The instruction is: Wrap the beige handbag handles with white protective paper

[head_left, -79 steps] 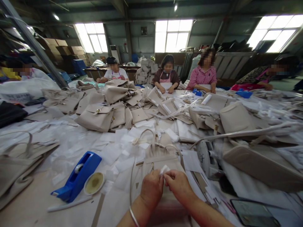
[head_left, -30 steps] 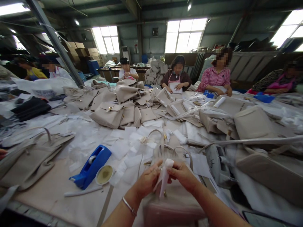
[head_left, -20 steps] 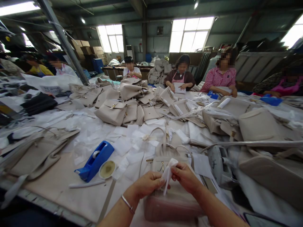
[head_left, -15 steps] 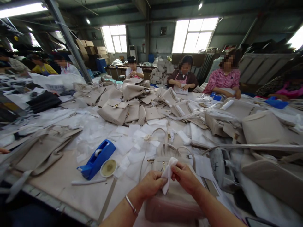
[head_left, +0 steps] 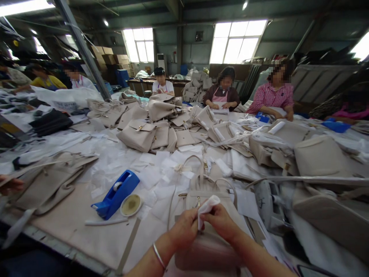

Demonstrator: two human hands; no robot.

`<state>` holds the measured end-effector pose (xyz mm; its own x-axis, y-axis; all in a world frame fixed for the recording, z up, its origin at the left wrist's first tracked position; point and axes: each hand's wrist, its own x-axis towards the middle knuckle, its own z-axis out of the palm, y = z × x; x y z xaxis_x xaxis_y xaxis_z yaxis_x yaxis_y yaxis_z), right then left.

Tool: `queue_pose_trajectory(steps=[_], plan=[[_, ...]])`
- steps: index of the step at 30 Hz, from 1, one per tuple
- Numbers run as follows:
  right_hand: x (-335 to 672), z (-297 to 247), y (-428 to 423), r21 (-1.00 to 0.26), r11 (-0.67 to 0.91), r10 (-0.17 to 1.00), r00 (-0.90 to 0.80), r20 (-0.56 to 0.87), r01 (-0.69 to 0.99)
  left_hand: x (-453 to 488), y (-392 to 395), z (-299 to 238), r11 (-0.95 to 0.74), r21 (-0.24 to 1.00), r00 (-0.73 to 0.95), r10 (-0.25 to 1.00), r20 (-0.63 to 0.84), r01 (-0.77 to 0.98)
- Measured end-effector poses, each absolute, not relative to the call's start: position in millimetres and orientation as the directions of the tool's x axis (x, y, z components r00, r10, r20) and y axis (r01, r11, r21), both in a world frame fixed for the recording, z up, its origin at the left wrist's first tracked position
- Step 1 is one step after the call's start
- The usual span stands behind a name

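Both of my hands pinch a small piece of white wrapping sheet (head_left: 208,206), held above a beige handbag (head_left: 210,252). My left hand (head_left: 186,227) grips its lower left side with closed fingers. On the other side, my right hand (head_left: 219,223) closes over the sheet's right part, and the fingertips of both hands nearly meet. The bag lies right under my hands, with thin handles, a zip and a gold-coloured clasp toward its far end. My wrists and forearms cover parts of it.
To the left are a blue tape dispenser (head_left: 117,195), a round shallow dish (head_left: 131,204) and another beige bag (head_left: 52,181) near a co-worker's hand (head_left: 10,184). A pile of beige bags (head_left: 144,134) stands ahead. A grey metal device (head_left: 272,207) sits right. Co-workers work across the table.
My hands have turned the white sheet and folded it more compactly, the right hand coming down slightly over it. At the far left, a co-worker's hand has moved further into view.
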<state>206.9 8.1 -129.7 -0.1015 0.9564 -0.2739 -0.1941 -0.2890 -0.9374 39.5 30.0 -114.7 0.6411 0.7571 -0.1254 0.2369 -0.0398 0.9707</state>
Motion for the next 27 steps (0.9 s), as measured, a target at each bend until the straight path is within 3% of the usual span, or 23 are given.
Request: queue_pose_trajectory(steps=[4, 8, 10, 12, 15, 18, 21, 27], plan=[[208, -129, 5, -0.962, -0.241, 0.969, 0.024, -0.246, -0.129, 37, 32, -109, 0.081, 0.988, 0.740, 0.656, -0.151, 0.130], [209, -126, 1, -0.966, -0.239, 0.970, 0.015, -0.242, -0.100, 48, 32, -119, -0.050, 0.923, 0.606, 0.768, -0.208, 0.381], [223, -127, -3, -0.979, -0.202, 0.975, 0.101, -0.198, 0.029, 52, 33, -128, -0.115, 0.879, 0.576, 0.793, -0.200, 0.463], [253, -130, -13, -0.955, -0.177, 0.941, 0.326, -0.093, 0.237, 52, 34, -136, -0.116, 0.854, 0.557, 0.800, -0.222, 0.507], [326, -143, -41, -0.885, -0.274, 0.726, 0.684, 0.067, 0.377, 48, 35, -144, -0.095, 0.835, 0.540, 0.801, -0.259, 0.542], [403, -169, -71, -0.766, -0.506, 0.445, 0.881, 0.163, 0.397, 48, 35, -147, -0.092, 0.825, 0.556, 0.779, -0.289, 0.557], [451, -199, -87, -0.654, -0.656, 0.437, 0.896, 0.077, 0.376, 53, 36, -144, -0.083, 0.811, 0.561, 0.762, -0.323, 0.580], [456, -221, -82, -0.571, -0.702, 0.500, 0.865, 0.031, 0.426, 61, 39, -132, -0.068, 0.803, 0.555, 0.757, -0.345, 0.592]])
